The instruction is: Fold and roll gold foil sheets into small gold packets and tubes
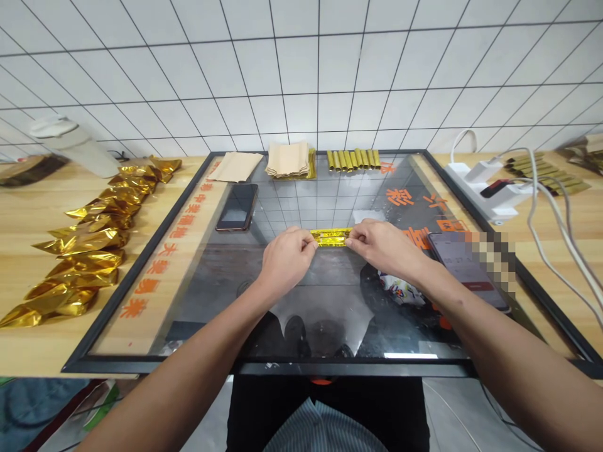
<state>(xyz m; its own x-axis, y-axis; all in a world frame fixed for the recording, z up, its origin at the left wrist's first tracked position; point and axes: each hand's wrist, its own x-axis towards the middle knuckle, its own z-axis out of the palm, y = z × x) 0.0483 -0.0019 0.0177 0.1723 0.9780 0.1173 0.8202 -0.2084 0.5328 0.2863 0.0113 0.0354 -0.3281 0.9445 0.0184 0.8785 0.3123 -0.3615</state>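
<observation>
Over the middle of the glass tabletop (pixel 211 270), a narrow strip of gold foil paper (pixel 330 237) lies stretched sideways between my two hands. Fingers and thumb of my left hand (pixel 289 254) pinch its left end. My right hand (pixel 377 245) grips the right end the same way. The strip looks folded lengthwise, with a long crease along its middle. Behind it sit a stack of tan paper sheets with gold edges (pixel 288 159) and a row of rolled gold paper tubes (pixel 353 159). A separate tan sheet (pixel 237 166) lies left of the stack.
Folded shiny gold foil pieces (pixel 89 242) line the wooden table's left side, near a white tumbler (pixel 78 147). One dark phone (pixel 237 207) lies left of my hands, another phone (pixel 466 270) by my right forearm. A white power strip (pixel 480 194) with cables stands at right, beside more rolls (pixel 549 174).
</observation>
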